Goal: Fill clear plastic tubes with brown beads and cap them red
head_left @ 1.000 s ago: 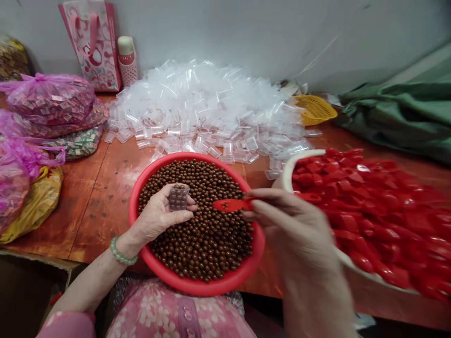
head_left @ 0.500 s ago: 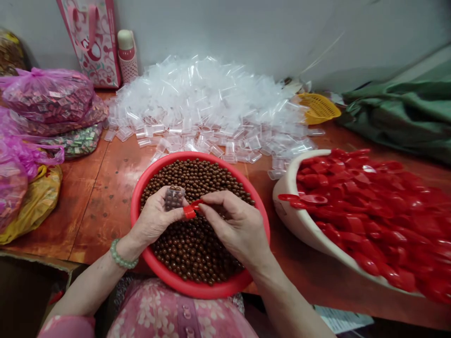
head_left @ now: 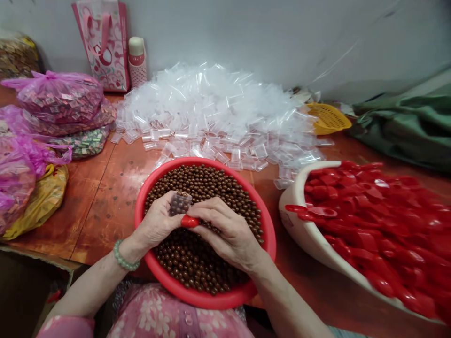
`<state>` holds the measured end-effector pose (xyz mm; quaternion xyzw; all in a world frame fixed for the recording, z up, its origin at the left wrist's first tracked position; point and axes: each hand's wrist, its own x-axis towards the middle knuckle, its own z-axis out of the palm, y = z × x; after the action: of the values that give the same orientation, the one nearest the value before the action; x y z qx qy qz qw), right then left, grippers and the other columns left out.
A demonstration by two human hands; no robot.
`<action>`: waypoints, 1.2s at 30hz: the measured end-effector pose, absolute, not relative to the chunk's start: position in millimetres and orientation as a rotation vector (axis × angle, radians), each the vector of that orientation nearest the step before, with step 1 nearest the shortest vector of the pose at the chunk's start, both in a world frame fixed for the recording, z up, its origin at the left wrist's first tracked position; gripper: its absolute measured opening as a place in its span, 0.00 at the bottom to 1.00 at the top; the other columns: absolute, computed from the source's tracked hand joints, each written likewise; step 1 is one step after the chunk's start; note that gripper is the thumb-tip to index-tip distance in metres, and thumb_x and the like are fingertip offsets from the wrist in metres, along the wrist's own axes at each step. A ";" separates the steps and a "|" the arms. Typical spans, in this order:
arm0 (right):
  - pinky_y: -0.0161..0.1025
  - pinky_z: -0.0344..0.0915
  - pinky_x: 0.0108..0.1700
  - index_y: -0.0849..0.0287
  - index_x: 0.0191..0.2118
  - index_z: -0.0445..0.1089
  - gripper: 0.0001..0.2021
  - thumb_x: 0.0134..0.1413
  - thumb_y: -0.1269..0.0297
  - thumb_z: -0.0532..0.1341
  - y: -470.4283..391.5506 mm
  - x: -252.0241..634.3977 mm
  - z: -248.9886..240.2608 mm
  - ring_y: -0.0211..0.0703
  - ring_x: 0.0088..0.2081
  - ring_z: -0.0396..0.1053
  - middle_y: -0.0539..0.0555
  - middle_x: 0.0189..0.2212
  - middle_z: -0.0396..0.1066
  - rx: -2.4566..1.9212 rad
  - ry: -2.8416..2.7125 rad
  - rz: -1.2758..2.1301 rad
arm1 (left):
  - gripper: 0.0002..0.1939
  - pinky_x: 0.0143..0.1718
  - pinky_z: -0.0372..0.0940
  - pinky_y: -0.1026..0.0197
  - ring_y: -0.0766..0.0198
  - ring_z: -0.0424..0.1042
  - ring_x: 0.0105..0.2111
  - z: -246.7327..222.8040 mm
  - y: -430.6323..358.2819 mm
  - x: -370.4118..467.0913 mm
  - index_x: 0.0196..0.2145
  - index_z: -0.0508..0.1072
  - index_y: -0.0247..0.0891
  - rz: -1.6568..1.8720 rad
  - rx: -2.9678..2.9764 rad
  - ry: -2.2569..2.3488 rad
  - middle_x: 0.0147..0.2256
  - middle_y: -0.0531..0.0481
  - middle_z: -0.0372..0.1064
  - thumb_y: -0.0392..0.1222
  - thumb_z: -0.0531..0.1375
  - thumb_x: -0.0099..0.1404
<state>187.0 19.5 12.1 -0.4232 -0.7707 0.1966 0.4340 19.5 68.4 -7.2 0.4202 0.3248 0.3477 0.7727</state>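
My left hand (head_left: 158, 221) is closed on a small clear plastic container (head_left: 180, 204) with brown balls inside. Its thumb tip meets a red plastic piece (head_left: 189, 221), which the fingers of my right hand (head_left: 227, 231) pinch from the other side. Part of the red piece is hidden by my fingers, and I cannot tell whether it is joined to the container. Both hands are over a red basin (head_left: 270, 234) of glossy brown balls (head_left: 192, 270), round and chocolate-like.
A white tub (head_left: 294, 230) heaped with red plastic pieces (head_left: 373, 225) stands at the right. Behind the basin lies a large pile of clear plastic containers (head_left: 218, 108). Filled purple bags (head_left: 63, 96) sit at the left; a yellow basket (head_left: 327, 117) and green cloth (head_left: 405, 126) are at the back right.
The red piece has turned, its rounded side now facing me, and my right fingers have closed further around it. The container has tilted slightly. The whole view has shifted a little.
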 end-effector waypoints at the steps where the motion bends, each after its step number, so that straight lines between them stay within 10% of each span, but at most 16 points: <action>1: 0.39 0.72 0.43 0.55 0.47 0.70 0.10 0.59 0.71 0.61 20.3 187.5 13.5 0.42 0.40 0.72 0.54 0.38 0.73 -1.073 -1.903 0.485 | 0.22 0.37 0.62 0.66 0.70 0.67 0.32 -5.9 68.1 19.2 0.39 0.69 0.34 0.740 0.924 0.691 0.33 0.53 0.69 0.44 0.72 0.50; 27: 0.42 0.72 0.43 0.55 0.43 0.73 0.07 0.60 0.65 0.61 49.1 190.5 19.9 0.43 0.40 0.74 0.54 0.38 0.77 -1.243 -1.807 0.585 | 0.14 0.48 0.62 0.57 0.60 0.68 0.42 -12.7 70.1 16.8 0.43 0.72 0.37 0.647 1.345 0.726 0.40 0.50 0.71 0.34 0.62 0.57; 36: 0.41 0.72 0.42 0.54 0.43 0.73 0.07 0.59 0.66 0.62 34.7 211.7 18.7 0.43 0.38 0.74 0.53 0.37 0.76 -1.357 -1.808 0.495 | 0.10 0.38 0.64 0.61 0.68 0.69 0.30 -3.7 71.5 17.4 0.40 0.69 0.37 0.634 1.126 0.784 0.32 0.53 0.68 0.34 0.61 0.58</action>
<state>211.7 34.7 18.7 -0.5368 -0.7155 0.1957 0.4020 17.4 71.5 -3.7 0.5109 0.3559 0.2876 0.7278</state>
